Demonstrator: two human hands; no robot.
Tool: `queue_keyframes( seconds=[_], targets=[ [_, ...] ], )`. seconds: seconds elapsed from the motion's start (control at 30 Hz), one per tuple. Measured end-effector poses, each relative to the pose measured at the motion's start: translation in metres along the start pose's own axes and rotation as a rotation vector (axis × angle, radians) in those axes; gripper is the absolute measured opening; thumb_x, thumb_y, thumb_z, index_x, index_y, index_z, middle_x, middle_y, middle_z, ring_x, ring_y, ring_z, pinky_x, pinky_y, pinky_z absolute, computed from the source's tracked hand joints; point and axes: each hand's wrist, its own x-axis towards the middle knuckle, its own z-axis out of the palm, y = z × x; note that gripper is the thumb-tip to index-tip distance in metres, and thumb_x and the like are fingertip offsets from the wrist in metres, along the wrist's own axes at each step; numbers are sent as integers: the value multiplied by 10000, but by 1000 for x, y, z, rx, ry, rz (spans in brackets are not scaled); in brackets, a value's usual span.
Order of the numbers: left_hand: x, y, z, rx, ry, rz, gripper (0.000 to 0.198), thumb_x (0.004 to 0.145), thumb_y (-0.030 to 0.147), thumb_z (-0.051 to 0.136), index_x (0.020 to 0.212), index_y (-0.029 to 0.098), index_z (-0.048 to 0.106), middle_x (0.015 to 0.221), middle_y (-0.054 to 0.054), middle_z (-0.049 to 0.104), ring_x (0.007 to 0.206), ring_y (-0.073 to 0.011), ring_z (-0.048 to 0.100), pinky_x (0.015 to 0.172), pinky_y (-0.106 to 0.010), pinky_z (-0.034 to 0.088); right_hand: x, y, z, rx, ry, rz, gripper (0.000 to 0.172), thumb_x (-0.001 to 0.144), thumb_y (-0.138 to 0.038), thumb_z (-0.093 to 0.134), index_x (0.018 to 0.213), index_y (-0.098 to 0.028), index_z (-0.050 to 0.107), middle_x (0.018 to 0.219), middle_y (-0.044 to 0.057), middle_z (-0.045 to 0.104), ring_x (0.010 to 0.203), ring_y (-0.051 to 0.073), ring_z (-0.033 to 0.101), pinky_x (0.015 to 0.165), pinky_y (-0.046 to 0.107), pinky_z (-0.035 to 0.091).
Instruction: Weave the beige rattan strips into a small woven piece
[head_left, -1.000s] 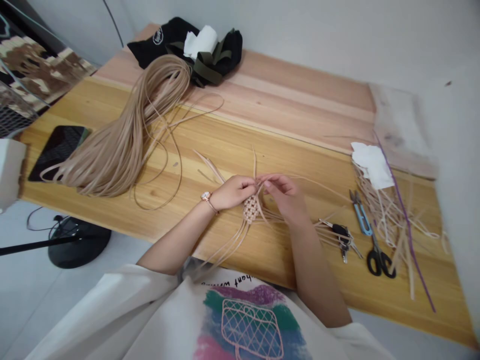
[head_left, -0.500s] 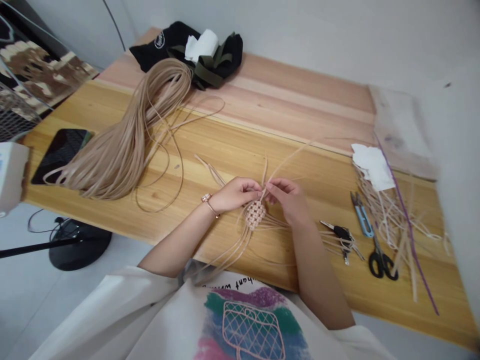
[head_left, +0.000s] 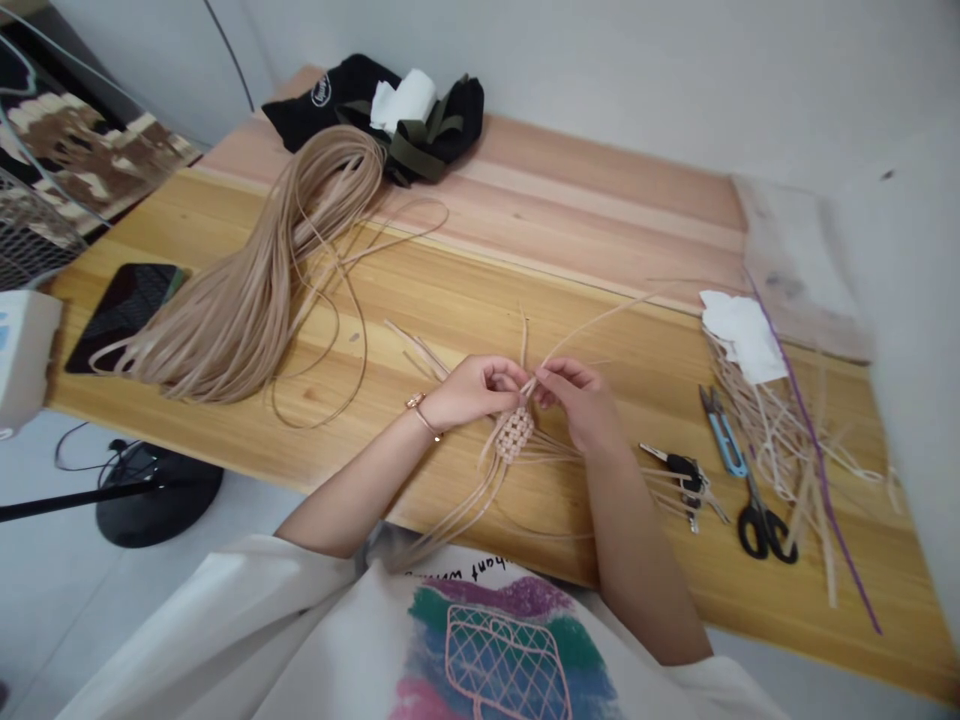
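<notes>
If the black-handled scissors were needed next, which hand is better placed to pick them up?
Probably the right hand: the scissors lie on that side, nearer to it than to the left hand. Both pinch strands, so it would likely release them first.

Wdn tbl w/ cord bundle, phone, scissors

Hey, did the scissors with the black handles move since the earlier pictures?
No. The black-handled scissors lie in the same spot on the wooden table, by the blue thread snips. Only the camera's view shifted slightly.
</notes>
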Motion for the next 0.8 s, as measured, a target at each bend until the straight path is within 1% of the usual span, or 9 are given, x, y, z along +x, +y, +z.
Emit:
queue_keyframes(
  seconds=[0.2, 0.37, 0.4, 0.47, 0.53, 0.6, 0.67, 0.77, 0.8],
  targets=[
    [1, -7, 4, 144, 28, 78, 120, 584, 75, 620, 701, 103, 605, 566, 41, 586, 512, -38, 503, 517, -152, 402, 0, 1, 0, -68, 0, 15, 206, 545, -314, 728, 624, -175, 599, 493, -49, 568, 428, 62, 474, 440, 199, 372],
    [0, -7, 5, 103, -11, 81, 95, 583, 65, 619, 669, 103, 603, 557, 43, 583, 519, -36, 504, 535, -154, 402, 1, 1, 1, -77, -17, 24, 230, 554, -317, 715, 674, -172, 584, 489, -63, 546, 411, 51, 439, 436, 198, 359],
    [0, -7, 5, 85, -23, 74, 95, 583, 67, 622, 669, 101, 602, 559, 41, 585, 520, -36, 506, 537, -155, 402, 1, 0, 2, -67, -20, 29, 262, 547, -309, 718, 726, -171, 585, 490, -69, 546, 410, 51, 440, 433, 194, 355],
    [0, -7, 4, 45, -50, 58, 97, 585, 76, 632, 674, 99, 602, 566, 37, 592, 520, -37, 509, 532, -157, 400, 1, -1, 2, -35, -23, 51, 402, 527, -284, 729, 877, -181, 560, 492, -87, 550, 407, 59, 451, 424, 188, 348],
    [0, -7, 3, 4, -79, 41, 103, 585, 82, 643, 678, 98, 602, 572, 35, 597, 516, -36, 509, 522, -154, 395, 1, -3, 2, 7, -17, 75, 581, 513, -261, 733, 1037, -205, 487, 502, -104, 565, 405, 73, 469, 418, 189, 352],
    [0, -7, 3, -28, -98, 30, 107, 585, 82, 651, 676, 100, 598, 571, 38, 598, 512, -32, 506, 521, -153, 394, 0, -4, 1, 33, -11, 64, 673, 517, -248, 728, 1120, -235, 429, 519, -113, 579, 401, 79, 475, 415, 190, 357],
    [0, -6, 3, -48, -112, 25, 111, 583, 80, 657, 673, 100, 593, 574, 39, 600, 515, -30, 510, 530, -154, 397, 0, -4, 0, 25, -32, 32, 594, 532, -243, 718, 1075, -239, 478, 526, -107, 583, 408, 76, 476, 421, 190, 359],
    [-2, -4, 3, -73, -121, 23, 117, 576, 81, 665, 660, 99, 586, 579, 36, 603, 521, -29, 515, 535, -154, 395, 0, -3, -4, -64, -91, 27, 268, 576, -275, 675, 823, -190, 615, 521, -58, 587, 431, 74, 482, 450, 206, 381],
    [-2, -3, 2, -82, -117, 24, 119, 572, 82, 668, 655, 99, 584, 577, 38, 601, 519, -29, 513, 531, -152, 392, -1, -3, -5, -108, -100, 27, 194, 596, -288, 651, 758, -181, 640, 522, -41, 588, 442, 78, 486, 467, 217, 395]
  ],
)
